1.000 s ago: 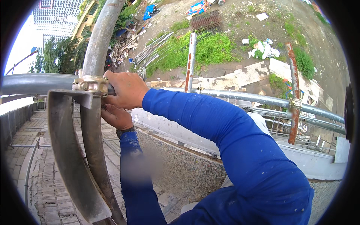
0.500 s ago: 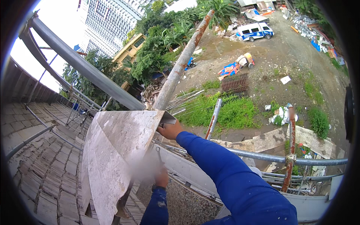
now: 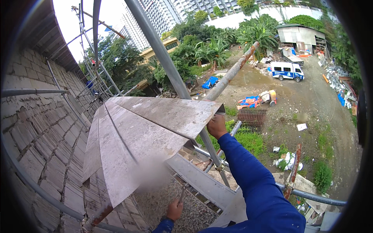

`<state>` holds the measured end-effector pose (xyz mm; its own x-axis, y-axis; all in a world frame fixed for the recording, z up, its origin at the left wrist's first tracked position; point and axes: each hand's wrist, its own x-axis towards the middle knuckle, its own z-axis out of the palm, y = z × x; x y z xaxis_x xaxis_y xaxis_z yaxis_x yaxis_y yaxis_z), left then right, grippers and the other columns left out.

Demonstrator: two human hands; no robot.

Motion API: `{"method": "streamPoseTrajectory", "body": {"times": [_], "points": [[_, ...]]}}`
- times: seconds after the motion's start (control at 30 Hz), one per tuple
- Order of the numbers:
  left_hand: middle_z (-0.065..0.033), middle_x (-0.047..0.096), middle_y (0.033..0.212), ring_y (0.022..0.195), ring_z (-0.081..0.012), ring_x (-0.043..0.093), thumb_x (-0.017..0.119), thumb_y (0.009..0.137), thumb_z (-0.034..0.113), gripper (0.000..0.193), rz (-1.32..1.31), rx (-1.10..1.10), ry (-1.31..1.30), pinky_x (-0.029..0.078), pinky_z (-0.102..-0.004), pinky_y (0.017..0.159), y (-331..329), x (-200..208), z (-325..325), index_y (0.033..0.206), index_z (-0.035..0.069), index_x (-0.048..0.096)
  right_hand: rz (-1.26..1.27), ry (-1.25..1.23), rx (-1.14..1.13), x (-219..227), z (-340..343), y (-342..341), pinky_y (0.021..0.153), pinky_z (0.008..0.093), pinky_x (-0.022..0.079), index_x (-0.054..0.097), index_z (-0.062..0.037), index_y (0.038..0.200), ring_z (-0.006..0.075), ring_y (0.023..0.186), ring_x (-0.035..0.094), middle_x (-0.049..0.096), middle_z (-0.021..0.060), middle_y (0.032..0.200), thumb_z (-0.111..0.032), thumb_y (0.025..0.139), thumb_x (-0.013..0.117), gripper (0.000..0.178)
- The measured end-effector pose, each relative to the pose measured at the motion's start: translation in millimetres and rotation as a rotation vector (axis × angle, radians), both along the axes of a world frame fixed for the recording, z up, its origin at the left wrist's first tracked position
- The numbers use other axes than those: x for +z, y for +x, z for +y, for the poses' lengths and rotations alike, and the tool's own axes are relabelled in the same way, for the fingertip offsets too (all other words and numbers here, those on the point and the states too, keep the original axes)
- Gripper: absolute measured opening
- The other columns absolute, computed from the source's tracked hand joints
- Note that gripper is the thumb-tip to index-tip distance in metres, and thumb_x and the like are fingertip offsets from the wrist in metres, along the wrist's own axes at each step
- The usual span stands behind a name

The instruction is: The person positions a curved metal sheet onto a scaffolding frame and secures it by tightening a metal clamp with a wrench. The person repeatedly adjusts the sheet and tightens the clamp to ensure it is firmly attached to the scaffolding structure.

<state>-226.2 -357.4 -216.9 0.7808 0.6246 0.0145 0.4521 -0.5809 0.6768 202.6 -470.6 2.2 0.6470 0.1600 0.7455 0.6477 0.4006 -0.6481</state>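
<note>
Several grey, dusty metal scaffold planks (image 3: 143, 128) fan out before me, lying side by side and partly overlapping. My right hand (image 3: 217, 125) is closed around the end of the farthest plank (image 3: 190, 112), its fingers partly hidden under the folded edge. Lower down, my left hand (image 3: 175, 209) is wrapped round a slim metal spanner (image 3: 182, 193), which points upward, apart from the planks. A blurred patch hides part of the nearer plank edges.
Steel scaffold tubes rise and cross around me, among them an upright tube (image 3: 159, 50) and a rusty tube (image 3: 233, 70). A block wall (image 3: 46, 155) stands at left. Far below is a dirt yard with a van (image 3: 286, 72) and a concrete mixer (image 3: 268, 98).
The view has swung, showing more of the planks and yard. A dark gap now shows beside the farthest plank, still held by my right hand. My left hand has dropped lower with the spanner.
</note>
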Motion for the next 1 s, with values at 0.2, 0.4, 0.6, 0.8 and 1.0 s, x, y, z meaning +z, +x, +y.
{"method": "streamPoseTrajectory", "body": {"times": [0.2,0.4,0.6,0.8,1.0], "points": [[-0.0163,0.069,0.087,0.081,-0.0357,0.068,0.056,0.099,0.029,0.03,-0.108,0.037,-0.087,0.05,-0.0474,0.072,-20,0,-7,0.115,0.005,0.066,-0.262,-0.129,-0.187,-9,3,36,0.094,0.0396,0.052,0.068,0.0031,0.114,0.0293,0.107,0.068,0.073,0.0165,0.111,-0.009,0.091,0.066,0.026],[-0.0177,0.069,0.085,0.077,-0.0365,0.068,0.055,0.101,0.028,0.033,-0.188,0.111,-0.07,0.051,-0.0466,0.07,-73,19,-18,0.119,0.003,0.065,0.284,0.502,0.479,-15,-39,63,0.093,0.0365,0.053,0.063,-0.0012,0.121,0.0216,0.103,0.067,0.071,0.0092,0.11,-0.014,0.103,0.056,0.023],[-0.0162,0.067,0.088,0.077,-0.0332,0.065,0.054,0.102,0.029,0.033,-0.327,0.2,-0.051,0.05,-0.0453,0.072,-133,37,-20,0.119,0.002,0.063,0.161,0.376,0.745,63,-86,62,0.092,0.0389,0.048,0.064,-0.0059,0.114,0.0222,0.099,0.062,0.067,0.0072,0.103,-0.033,0.107,0.053,0.03],[-0.0099,0.059,0.081,0.067,-0.0255,0.054,0.051,0.105,0.032,0.032,-0.369,0.257,0.024,0.044,-0.0471,0.066,-152,-2,-12,0.118,0.005,0.063,0.158,0.196,0.899,97,-62,25,0.088,0.0376,0.049,0.059,-0.0073,0.101,0.0223,0.088,0.061,0.062,0.0066,0.085,-0.036,0.107,0.052,0.03],[-0.0129,0.059,0.085,0.069,-0.0253,0.054,0.051,0.106,0.029,0.031,-0.374,0.277,-0.084,0.043,-0.0487,0.067,-158,-27,-27,0.121,0.004,0.062,0.083,0.154,0.96,94,-48,31,0.08,0.0318,0.043,0.058,-0.01,0.095,0.0134,0.073,0.049,0.049,-0.0009,0.072,-0.033,0.109,0.049,0.029]]}}
